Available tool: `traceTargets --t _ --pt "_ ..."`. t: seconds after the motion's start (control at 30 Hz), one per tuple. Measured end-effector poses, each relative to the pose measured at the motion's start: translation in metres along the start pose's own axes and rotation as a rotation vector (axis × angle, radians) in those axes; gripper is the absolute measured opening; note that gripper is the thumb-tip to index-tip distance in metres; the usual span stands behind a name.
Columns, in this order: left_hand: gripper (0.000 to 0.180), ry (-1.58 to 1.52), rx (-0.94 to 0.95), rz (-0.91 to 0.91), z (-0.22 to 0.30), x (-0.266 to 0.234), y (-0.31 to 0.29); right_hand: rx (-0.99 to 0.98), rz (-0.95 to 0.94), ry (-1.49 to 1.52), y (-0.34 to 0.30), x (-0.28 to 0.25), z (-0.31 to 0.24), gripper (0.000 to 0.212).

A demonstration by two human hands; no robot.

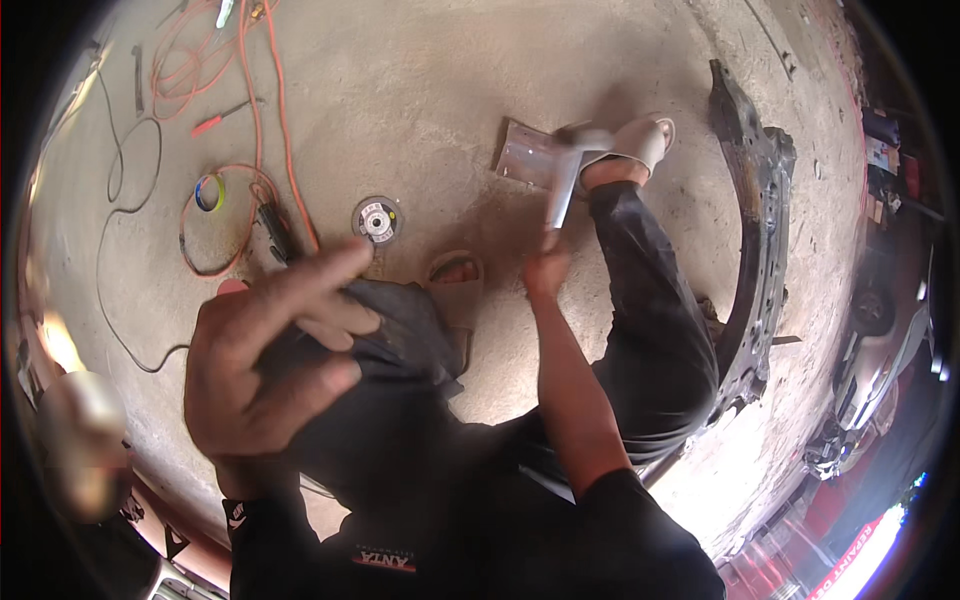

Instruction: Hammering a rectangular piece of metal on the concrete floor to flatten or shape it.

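On the concrete floor (pixel 640 60), we have a metal plate (pixel 525 155).
Our right hand (pixel 545 268) clamps a hammer (pixel 563 190), head near the plate's right edge; our left hand (pixel 235 370) hovers, thumb and fingers apart.

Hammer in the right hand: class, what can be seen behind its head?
A metal plate shows left of the hammer head, a shoe right of it. Whatever lies directly behind the head is covered.

Wearing black short-sleeved shirt (pixel 460 510), red-and-white print (pixel 384 561) showing on front, left sleeve (pixel 268 530) bearing white mark (pixel 236 514); dark trousers (pixel 650 290) creasing, pale slip-on shoes (pixel 642 145) showing.
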State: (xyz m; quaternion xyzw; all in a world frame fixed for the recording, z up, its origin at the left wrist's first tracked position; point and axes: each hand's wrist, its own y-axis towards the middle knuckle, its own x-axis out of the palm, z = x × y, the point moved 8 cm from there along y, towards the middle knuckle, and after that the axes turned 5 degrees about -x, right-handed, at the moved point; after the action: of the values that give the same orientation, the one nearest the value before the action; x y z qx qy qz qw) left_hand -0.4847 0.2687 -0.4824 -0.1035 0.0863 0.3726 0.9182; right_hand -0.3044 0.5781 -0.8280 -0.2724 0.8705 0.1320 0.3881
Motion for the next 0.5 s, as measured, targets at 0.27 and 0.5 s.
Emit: traceTargets --t 0.27,0.5 --pt "0.049 -0.152 0.022 0.090 0.011 0.005 -0.025 -0.125 -0.301 -0.218 0.030 -0.041 -0.127 0.069" --pt "0.036 -0.122 0.339 0.116 0.090 0.019 -0.061 -0.243 0.051 0.244 -0.001 -0.259 -0.294 0.066"
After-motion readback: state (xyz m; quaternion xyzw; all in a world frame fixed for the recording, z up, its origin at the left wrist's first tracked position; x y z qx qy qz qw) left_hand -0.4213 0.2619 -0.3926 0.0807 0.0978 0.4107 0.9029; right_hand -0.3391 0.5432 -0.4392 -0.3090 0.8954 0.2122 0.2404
